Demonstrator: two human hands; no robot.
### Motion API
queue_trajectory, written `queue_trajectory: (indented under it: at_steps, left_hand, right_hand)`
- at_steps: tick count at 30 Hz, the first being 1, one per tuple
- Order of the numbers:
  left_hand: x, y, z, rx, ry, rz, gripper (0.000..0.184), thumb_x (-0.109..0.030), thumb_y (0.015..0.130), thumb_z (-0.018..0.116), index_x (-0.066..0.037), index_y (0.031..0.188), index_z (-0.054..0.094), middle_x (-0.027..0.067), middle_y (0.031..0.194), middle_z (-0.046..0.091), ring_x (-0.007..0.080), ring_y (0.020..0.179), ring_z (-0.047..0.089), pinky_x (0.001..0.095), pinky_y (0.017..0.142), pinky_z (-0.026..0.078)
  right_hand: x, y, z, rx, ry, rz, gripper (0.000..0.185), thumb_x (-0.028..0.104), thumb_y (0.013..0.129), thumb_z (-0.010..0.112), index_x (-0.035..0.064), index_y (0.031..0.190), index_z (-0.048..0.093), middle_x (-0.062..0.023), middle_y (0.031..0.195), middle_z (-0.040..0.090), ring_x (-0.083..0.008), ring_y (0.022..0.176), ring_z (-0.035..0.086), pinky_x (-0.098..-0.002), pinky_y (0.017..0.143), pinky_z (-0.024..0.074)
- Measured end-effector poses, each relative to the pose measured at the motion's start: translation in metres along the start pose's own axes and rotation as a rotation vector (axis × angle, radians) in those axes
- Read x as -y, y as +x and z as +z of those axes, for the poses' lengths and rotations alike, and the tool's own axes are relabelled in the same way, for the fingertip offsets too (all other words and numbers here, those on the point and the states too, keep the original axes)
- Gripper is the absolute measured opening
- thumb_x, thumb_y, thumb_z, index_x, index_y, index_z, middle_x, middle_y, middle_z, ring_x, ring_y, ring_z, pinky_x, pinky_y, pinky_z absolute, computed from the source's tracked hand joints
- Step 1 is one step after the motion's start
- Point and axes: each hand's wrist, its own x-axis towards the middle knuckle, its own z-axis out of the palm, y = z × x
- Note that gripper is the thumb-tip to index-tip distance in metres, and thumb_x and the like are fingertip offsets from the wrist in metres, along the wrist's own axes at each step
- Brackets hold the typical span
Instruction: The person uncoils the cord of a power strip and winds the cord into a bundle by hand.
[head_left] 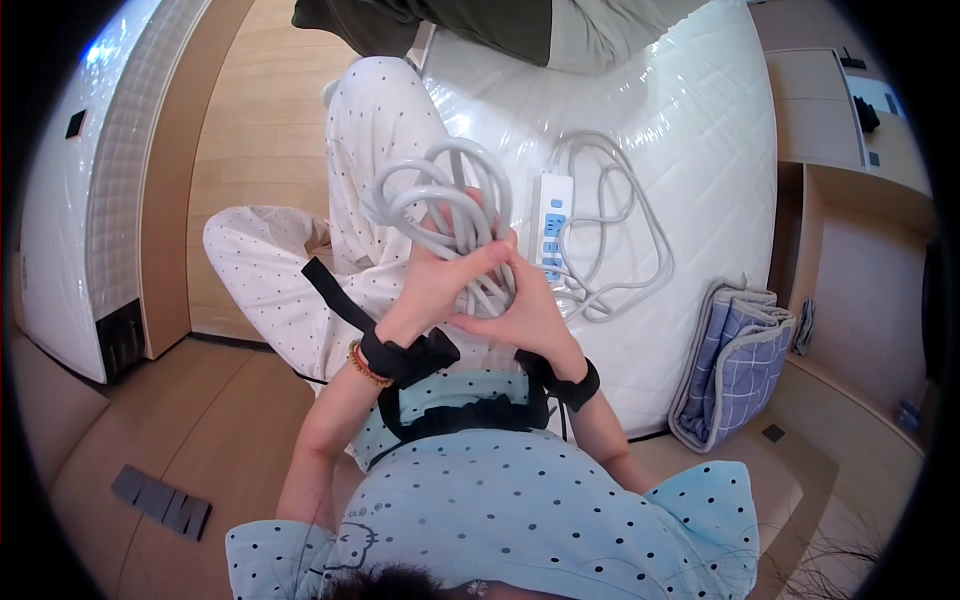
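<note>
A coiled bundle of thick grey cord (455, 200) is held up in front of my body, over my lap. My left hand (435, 285) closes round the lower part of the loops, with some fingers showing through them. Against it, my right hand (530, 305) grips the bundle from the other side, thumb across the lower loops. Just right of the bundle, a white power strip (551, 205) with blue sockets lies on the plastic-covered mattress (710, 130). A thinner grey cord (650, 225) lies in loose loops beside the strip. Whether the two cords join is hidden.
A folded blue checked blanket (735, 360) stands at the mattress's right edge. Dark and light trousers (500, 30) of another person show at the top. Further right is an open wooden cabinet (865, 270). A grey slatted object (160, 502) lies on the floor, lower left.
</note>
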Motion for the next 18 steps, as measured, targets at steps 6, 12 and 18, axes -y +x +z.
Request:
queue_trajectory:
  at_steps: [6, 12, 18]
  left_hand:
    - [-0.032, 0.008, 0.009, 0.302, -0.057, -0.052, 0.067, -0.009, 0.074, 0.068, -0.001, 0.132, 0.035, 0.016, 0.1, 0.06, 0.0254, 0.098, 0.06, 0.039, 0.085, 0.048]
    - [-0.012, 0.008, 0.002, 0.336, -0.247, -0.175, 0.056, -0.009, 0.073, 0.069, -0.001, 0.123, 0.044, 0.0064, 0.081, 0.055, 0.0145, 0.073, 0.055, 0.0279, 0.067, 0.045]
    - [-0.007, 0.006, -0.006, 0.176, -0.336, -0.205, 0.026, -0.009, 0.077, 0.065, -0.002, 0.096, 0.05, 0.0051, 0.073, 0.053, 0.0141, 0.066, 0.052, 0.0266, 0.063, 0.044]
  right_hand:
    - [0.004, 0.001, -0.027, 0.481, 0.29, 0.435, 0.067, 0.02, 0.059, 0.08, -0.0016, 0.115, 0.05, -0.0074, 0.101, 0.058, -0.0138, 0.093, 0.055, -0.0288, 0.082, 0.0439]
    - [-0.009, -0.006, -0.019, 0.427, 0.169, 0.212, 0.056, 0.017, 0.064, 0.076, -0.0007, 0.111, 0.05, -0.008, 0.098, 0.058, -0.015, 0.091, 0.055, -0.0279, 0.08, 0.044]
    - [-0.009, -0.003, -0.011, 0.368, 0.027, 0.308, 0.043, 0.012, 0.062, 0.069, -0.0038, 0.1, 0.055, -0.0078, 0.075, 0.058, -0.0135, 0.067, 0.055, -0.0275, 0.063, 0.0452]
